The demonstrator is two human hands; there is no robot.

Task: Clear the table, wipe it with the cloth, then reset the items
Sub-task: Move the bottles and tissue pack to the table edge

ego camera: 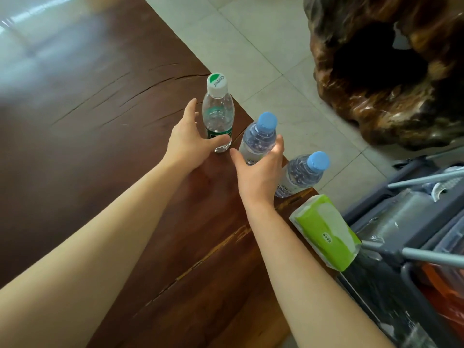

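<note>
Three clear water bottles stand along the right edge of the dark wooden table. The farthest bottle has a white and green cap and a green label. My left hand cups its left side with fingers apart, the thumb against its base. My right hand wraps the lower body of the middle bottle, which has a blue cap, thumb on its left and fingers on its right. The second blue-capped bottle stands untouched nearer the edge. No cloth is in view.
A green and white tissue pack lies at the table's right edge, partly overhanging it. Beside the table at lower right is a grey cleaning cart with metal handles. A large carved root stool stands on the tiled floor.
</note>
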